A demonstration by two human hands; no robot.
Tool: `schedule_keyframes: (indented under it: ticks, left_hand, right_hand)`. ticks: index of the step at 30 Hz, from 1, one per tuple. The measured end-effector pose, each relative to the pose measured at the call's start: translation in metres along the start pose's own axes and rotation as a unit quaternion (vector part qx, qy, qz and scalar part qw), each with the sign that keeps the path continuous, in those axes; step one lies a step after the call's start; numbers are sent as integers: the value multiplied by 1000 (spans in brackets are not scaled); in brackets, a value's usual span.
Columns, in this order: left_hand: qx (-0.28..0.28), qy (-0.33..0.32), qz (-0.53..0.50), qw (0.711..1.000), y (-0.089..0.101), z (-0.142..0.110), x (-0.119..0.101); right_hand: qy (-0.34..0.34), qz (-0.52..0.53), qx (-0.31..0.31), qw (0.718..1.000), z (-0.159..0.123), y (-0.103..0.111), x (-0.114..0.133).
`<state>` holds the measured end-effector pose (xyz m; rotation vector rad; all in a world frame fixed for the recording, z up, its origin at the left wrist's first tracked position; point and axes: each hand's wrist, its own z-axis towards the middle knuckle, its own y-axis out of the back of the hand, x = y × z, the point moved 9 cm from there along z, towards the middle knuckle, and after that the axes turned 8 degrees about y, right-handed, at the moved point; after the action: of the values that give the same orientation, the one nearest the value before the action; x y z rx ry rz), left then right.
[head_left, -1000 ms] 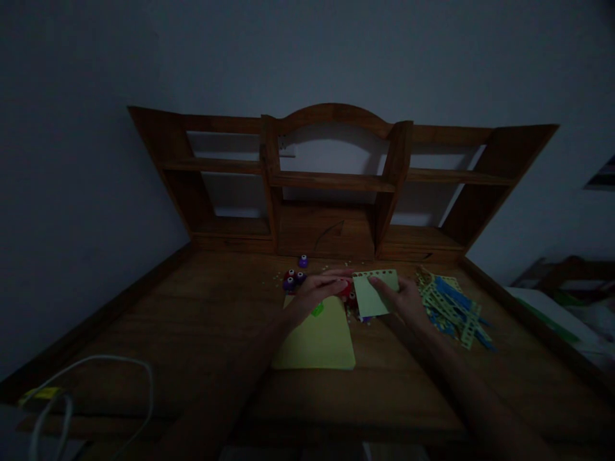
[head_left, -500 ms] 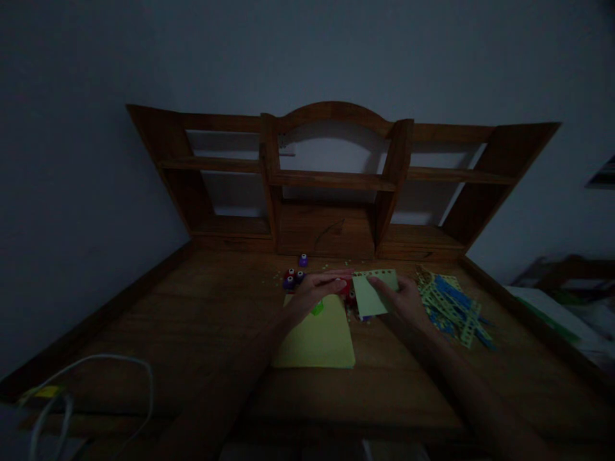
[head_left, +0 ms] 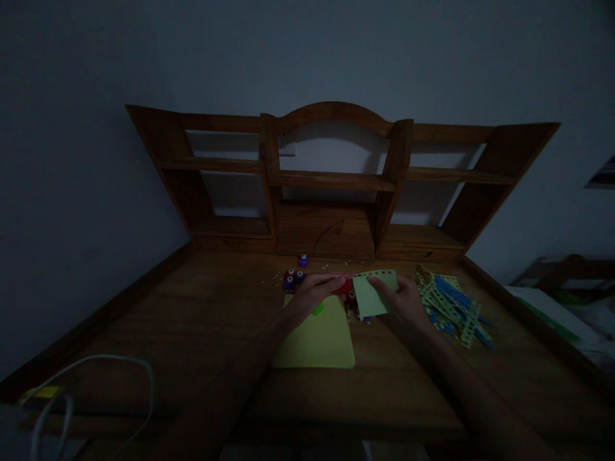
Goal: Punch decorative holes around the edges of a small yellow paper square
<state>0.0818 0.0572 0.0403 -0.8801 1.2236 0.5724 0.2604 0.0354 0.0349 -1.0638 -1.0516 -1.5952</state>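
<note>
My right hand [head_left: 406, 296] is closed on a small pale yellow-green sheet of paper [head_left: 371, 299], thumb on top. A row of punched holes runs along the sheet's far edge. My left hand [head_left: 314, 290] grips a red craft punch [head_left: 343, 287] just left of the paper, partly hidden by its fingers. Under my left wrist lies a stack of yellow paper [head_left: 314, 339] with a bright green piece [head_left: 318, 310] on it. Purple and red craft punches [head_left: 289, 280] stand beside my left hand, and one purple punch [head_left: 302, 260] sits farther back.
A heap of punched yellow and blue paper strips [head_left: 454, 306] lies on the right of the wooden desk [head_left: 158, 314]. Tiny paper cutouts [head_left: 348, 262] are scattered behind my hands. A wooden shelf unit [head_left: 331, 181] spans the back. A white cable [head_left: 148, 378] loops at front left.
Both hands stay almost in place with the paper and the red punch. The view looks slightly darker.
</note>
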Motion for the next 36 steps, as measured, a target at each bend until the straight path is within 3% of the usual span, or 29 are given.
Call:
schedule_keyframes:
  ticks: [13,23,28,32,36]
  left_hand:
    - [13,-39,11,999,1,0,-6]
    - [9,4,-23,1000,-2,-1,1]
    - [13,-11,-40,999,-1,1,0]
    - [-21,-32,-43,998,12,4,-4]
    - [-130,-79,-14,988,44,5,-14]
  right_hand:
    - [20,22,8,1000,2,-2,-8]
    - [29,2,10,1000,2,-2,-8]
    - [13,33,-2,999,0,-3,-10]
    - [17,31,-9,999,-1,-1,3]
    - [22,1,-34,999,0,6,16]
